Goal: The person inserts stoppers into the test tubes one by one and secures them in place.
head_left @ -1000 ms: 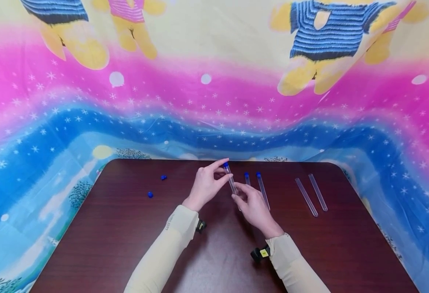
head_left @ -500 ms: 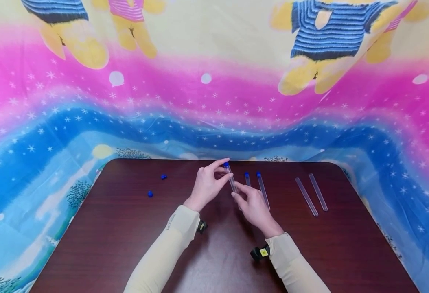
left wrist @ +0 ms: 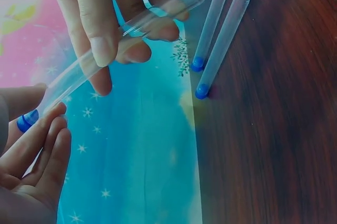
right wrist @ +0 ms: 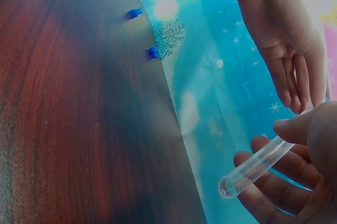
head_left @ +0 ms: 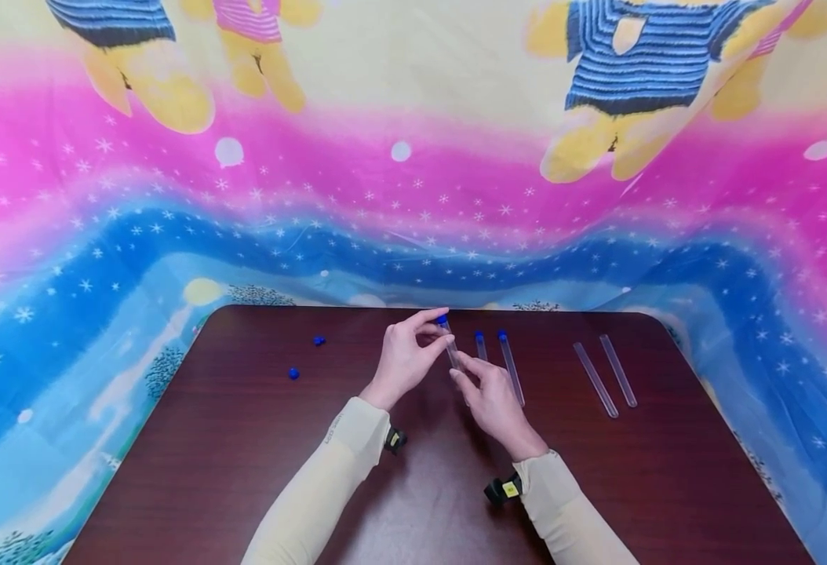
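Both hands hold one clear test tube [left wrist: 73, 77] tilted above the table, its blue cap [left wrist: 27, 120] at the upper end. My left hand [head_left: 409, 357] pinches the tube near its capped end, with the index finger lying over the cap in the head view. Lower down, my right hand [head_left: 490, 399] grips the tube's body between thumb and fingers. The rounded closed end [right wrist: 230, 186] sticks out past the right fingers in the right wrist view. Close to the right hand lie two capped test tubes [head_left: 511, 367], one partly hidden behind that hand.
Two uncapped test tubes [head_left: 595, 380] lie side by side on the right of the dark wooden table [head_left: 244, 471]. At the left lie two loose blue caps [head_left: 293, 373], one farther back. A printed cloth [head_left: 357, 188] hangs behind the table's far edge.
The whole head view has shifted slightly. Both hands keep their hold on the capped test tube, with hardly any movement; the other tubes and caps stay put.
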`<act>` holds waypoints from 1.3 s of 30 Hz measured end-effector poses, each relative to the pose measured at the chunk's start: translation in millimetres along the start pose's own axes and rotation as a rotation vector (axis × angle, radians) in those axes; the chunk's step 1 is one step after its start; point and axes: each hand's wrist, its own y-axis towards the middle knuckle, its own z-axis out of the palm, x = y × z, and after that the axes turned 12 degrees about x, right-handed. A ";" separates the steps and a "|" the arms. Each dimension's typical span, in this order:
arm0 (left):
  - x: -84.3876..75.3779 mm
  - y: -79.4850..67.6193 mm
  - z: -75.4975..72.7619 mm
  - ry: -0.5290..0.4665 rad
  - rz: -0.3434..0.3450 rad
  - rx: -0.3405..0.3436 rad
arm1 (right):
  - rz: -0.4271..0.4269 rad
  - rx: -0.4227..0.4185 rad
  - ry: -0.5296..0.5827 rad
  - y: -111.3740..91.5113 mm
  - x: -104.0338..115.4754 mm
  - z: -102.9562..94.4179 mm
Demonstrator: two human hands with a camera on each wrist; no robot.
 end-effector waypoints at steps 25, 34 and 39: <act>4.5 -1.2 0.5 -0.101 -0.059 -0.027 | -0.030 -0.019 -0.028 4.5 2.9 -0.4; 2.6 0.2 3.8 -0.093 -0.055 -0.011 | -0.015 0.001 -0.002 3.4 -0.4 -2.9; 4.3 2.0 3.9 -0.092 -0.035 0.009 | 0.005 0.030 -0.005 2.7 -0.9 -5.1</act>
